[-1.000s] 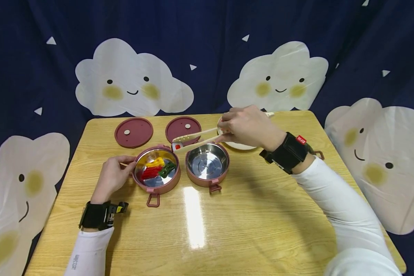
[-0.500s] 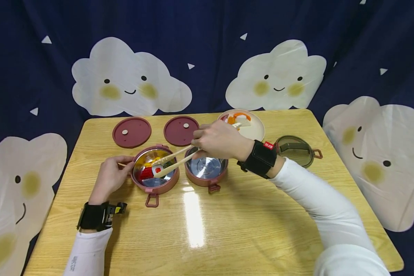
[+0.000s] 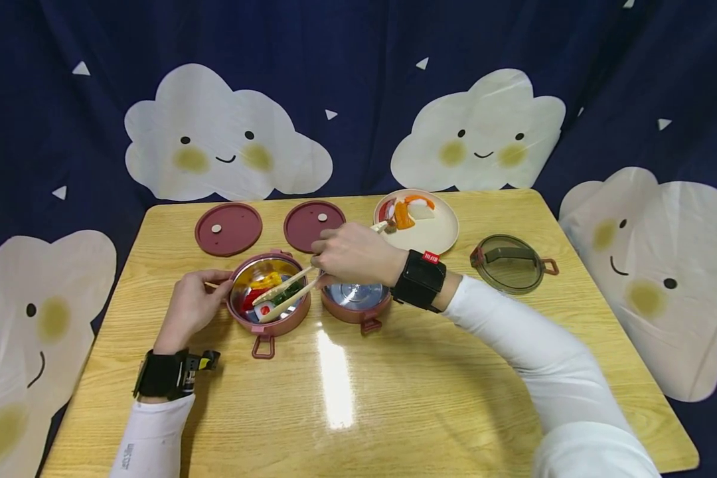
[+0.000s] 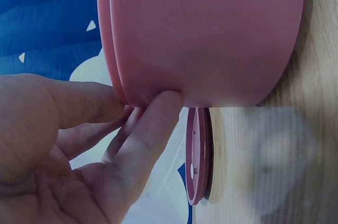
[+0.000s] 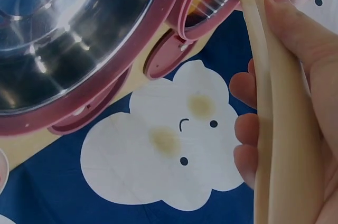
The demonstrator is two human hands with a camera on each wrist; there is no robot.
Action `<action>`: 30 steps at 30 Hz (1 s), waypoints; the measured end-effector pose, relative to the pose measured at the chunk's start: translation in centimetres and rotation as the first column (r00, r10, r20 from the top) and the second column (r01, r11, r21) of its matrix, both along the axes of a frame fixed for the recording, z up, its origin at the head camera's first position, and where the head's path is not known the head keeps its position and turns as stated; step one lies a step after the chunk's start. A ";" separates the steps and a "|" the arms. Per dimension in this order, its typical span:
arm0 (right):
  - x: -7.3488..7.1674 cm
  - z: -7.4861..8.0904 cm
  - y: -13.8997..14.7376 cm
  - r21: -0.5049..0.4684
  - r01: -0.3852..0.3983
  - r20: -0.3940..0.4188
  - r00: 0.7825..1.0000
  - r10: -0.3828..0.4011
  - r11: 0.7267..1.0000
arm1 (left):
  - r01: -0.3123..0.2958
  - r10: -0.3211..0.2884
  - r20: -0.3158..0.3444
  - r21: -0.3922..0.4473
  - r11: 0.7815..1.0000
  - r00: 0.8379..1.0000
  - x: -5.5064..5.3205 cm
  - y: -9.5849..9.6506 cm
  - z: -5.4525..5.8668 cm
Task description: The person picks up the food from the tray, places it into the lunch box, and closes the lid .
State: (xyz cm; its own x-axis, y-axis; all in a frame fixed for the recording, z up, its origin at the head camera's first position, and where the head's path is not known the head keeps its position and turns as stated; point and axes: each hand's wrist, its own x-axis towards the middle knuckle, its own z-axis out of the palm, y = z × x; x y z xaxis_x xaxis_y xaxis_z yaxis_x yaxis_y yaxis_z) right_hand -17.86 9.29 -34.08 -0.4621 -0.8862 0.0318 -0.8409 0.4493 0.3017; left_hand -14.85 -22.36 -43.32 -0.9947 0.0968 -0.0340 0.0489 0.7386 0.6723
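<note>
My left hand (image 3: 198,299) pinches the near-left rim of a pink steel-lined bowl (image 3: 289,324); in the left wrist view, its fingers (image 4: 150,139) press against the smooth outer wall. My right hand (image 3: 358,255) reaches over a second such bowl (image 3: 352,314) and grips cream tongs (image 5: 290,102). Their tips dip into the left bowl, around a small white roll-like piece (image 3: 263,311) with a red centre. Beside it in the bowl lie yellow (image 3: 267,281), red (image 3: 249,299) and dark green (image 3: 287,290) food-like pieces. The green one is partly hidden by the tongs.
Two dark red round lids (image 3: 228,229) lie at the back left. A cream plate (image 3: 439,232) with orange, white and reddish pieces is at the back right. A clear lid with a strap handle (image 3: 508,265) lies to its right. Cloud-patterned curtain surrounds the table (image 3: 430,398).
My right hand has moved left and down, bringing the tongs and the white piece from above the gap between the bowls into the left bowl. My left hand keeps its place at the rim.
</note>
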 end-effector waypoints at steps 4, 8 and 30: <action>-0.4 -0.4 -0.6 0.006 -0.013 -0.019 1.000 0.013 1.000 | 0.000 0.000 -0.010 -0.002 1.000 1.000 0.0 0.0 0.0; -0.7 -0.6 -1.4 0.041 -0.013 -0.021 1.000 0.014 0.999 | 0.002 -0.002 -0.020 -0.003 1.000 1.000 0.0 -0.1 0.0; -1.5 -0.7 -1.5 0.072 0.019 0.037 0.999 -0.022 0.997 | -0.001 0.001 0.003 -0.003 1.000 1.000 0.0 0.0 0.0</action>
State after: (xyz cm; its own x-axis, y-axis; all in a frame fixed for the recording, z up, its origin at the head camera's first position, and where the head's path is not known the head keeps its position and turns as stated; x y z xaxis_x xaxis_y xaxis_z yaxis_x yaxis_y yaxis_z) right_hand -19.38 7.80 -34.78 -0.4801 -0.8758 -0.0492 -0.8429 0.4451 0.3023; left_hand -14.83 -22.36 -43.28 -0.9947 0.0957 -0.0369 0.0465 0.7408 0.6702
